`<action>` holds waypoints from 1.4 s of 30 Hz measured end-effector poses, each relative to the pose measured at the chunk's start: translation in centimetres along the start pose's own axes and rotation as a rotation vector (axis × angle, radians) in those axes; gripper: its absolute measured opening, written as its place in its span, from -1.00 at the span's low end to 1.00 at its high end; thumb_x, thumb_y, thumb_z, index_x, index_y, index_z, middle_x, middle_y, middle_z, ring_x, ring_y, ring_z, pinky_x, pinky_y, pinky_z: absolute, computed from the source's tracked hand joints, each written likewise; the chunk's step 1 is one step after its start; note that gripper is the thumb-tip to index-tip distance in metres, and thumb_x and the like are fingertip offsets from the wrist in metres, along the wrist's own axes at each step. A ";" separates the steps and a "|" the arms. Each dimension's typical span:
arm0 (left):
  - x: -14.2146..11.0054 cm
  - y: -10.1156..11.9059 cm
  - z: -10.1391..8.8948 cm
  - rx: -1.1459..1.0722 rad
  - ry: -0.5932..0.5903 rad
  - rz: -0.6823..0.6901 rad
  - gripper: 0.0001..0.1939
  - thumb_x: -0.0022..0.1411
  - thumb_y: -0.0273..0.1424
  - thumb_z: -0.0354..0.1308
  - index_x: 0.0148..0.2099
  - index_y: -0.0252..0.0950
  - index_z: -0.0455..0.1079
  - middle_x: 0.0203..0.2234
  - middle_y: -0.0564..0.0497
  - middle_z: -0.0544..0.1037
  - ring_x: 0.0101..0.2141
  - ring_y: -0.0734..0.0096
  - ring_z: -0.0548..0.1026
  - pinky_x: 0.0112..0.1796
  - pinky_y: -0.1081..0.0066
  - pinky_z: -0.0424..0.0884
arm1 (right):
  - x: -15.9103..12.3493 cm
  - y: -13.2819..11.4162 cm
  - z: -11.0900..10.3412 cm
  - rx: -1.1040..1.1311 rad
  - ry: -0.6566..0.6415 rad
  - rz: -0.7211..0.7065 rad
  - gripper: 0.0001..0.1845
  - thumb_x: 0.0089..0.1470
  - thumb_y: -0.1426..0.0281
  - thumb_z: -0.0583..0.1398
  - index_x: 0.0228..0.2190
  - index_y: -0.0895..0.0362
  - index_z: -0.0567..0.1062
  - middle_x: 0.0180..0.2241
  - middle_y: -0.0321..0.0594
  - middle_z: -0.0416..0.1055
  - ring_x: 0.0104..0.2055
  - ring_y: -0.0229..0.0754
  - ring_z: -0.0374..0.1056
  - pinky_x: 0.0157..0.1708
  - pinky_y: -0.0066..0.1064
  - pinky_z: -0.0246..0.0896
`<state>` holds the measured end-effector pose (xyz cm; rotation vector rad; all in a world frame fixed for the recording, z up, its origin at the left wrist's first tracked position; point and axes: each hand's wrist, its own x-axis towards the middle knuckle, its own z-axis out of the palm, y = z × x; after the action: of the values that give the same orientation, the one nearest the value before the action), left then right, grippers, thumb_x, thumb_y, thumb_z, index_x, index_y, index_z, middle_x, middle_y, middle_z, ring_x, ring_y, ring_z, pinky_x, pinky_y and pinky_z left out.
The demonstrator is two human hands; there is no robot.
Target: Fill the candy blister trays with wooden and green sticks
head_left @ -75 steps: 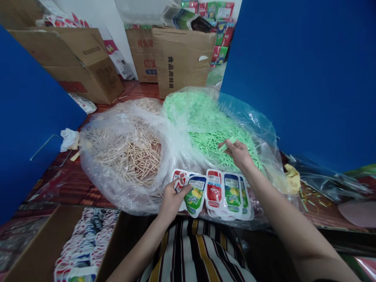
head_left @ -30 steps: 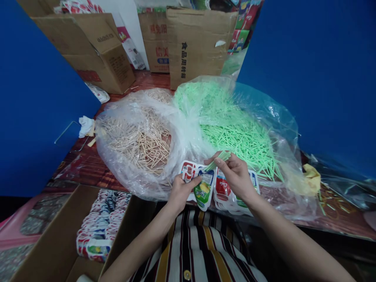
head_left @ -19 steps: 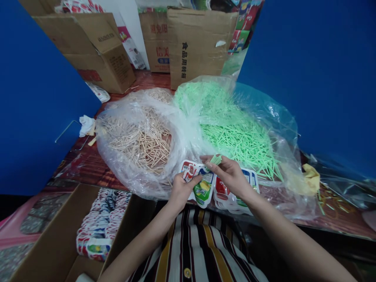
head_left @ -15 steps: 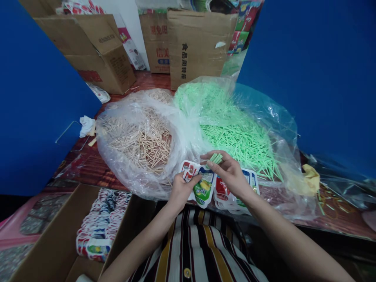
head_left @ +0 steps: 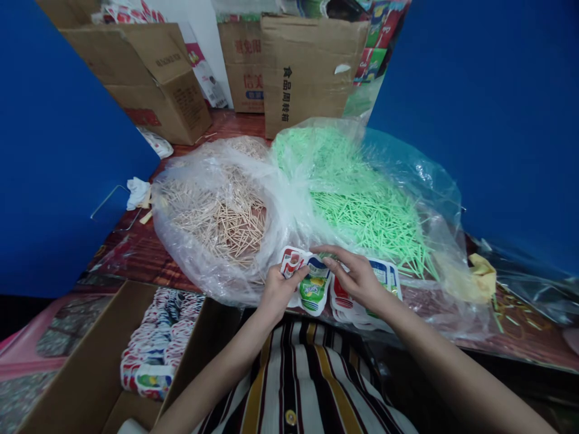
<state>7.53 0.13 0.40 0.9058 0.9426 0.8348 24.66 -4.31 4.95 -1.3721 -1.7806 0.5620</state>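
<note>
My left hand is closed on a printed packet with a green Sprite design and a red panel at its left side, pinching it with the thumb in front. My right hand is closed at the packet's top edge. Its fingers wrap around a small bundle of short green sticks, mostly hidden now behind the fingers and packet. How far the sticks reach into the packet I cannot tell. Under my right wrist lies a stack of similar packets, with red cola and green prints.
A clear plastic bag of green sticks spreads behind my right hand, beside another with pale sticks. At lower left, an open cardboard box holds rows of packets. Cardboard boxes stand at the back.
My right hand has lowered the green sticks to the packet's top edge, where they are now mostly covered. My left hand keeps its hold on the packet.
</note>
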 end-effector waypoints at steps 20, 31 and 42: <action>0.1 1.3 0.5 -0.046 0.000 0.015 -0.73 -0.09 -0.27 0.37 -0.39 -0.37 0.48 -0.50 0.04 0.55 -0.46 0.44 0.48 -0.36 0.46 0.41 | -0.3 0.5 0.8 -0.094 0.157 -0.211 -0.68 0.07 0.44 0.22 -0.09 0.07 0.38 0.05 -0.02 0.35 0.07 -0.06 0.31 0.02 -0.17 0.26; 0.2 0.9 0.5 -0.007 0.028 0.027 -0.71 -0.10 -0.25 0.37 -0.39 -0.36 0.48 -0.54 0.06 0.54 -0.49 0.43 0.48 -0.42 0.47 0.39 | -0.1 0.8 1.2 0.308 0.049 0.246 -0.42 -0.12 0.26 0.36 -0.04 0.08 0.35 -0.23 -0.18 0.49 -0.22 -0.13 0.44 -0.25 -0.33 0.38; 0.2 2.2 -0.6 -0.107 -0.043 -0.054 -0.61 -0.15 -0.31 0.41 -0.24 -0.36 0.49 -0.45 -0.03 0.62 -0.46 0.34 0.55 -0.34 0.33 0.48 | 0.0 1.4 1.7 0.784 0.009 0.515 -0.64 -0.22 0.20 0.38 -0.35 0.14 0.57 -0.38 -0.22 0.58 -0.38 -0.14 0.49 -0.24 -0.24 0.44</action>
<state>6.59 1.32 2.14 0.7993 0.8734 0.8096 24.11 -3.63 2.90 -1.2240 -0.9817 1.3518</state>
